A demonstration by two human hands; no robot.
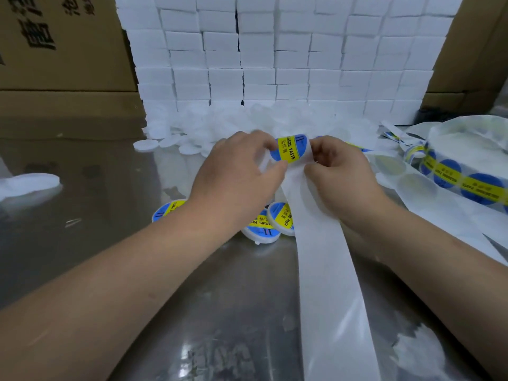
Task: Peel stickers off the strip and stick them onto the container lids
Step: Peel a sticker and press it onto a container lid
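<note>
The sticker [287,149] is round and blue, with a yellow band whose black print ends in "DERING PASTE". I've got it over the middle of the counter [110,174]. My left hand [242,171] pinches its edge and my right hand [338,171] grips the white strip [324,270], which trails to the near edge. Labelled lids [280,218] sit under my wrists, and the roll [467,177] is at the right edge.

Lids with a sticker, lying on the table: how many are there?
3. First lid left of the left arm; second lid and third lid close together right of it, beside the strip. The arm may hide more.
</note>
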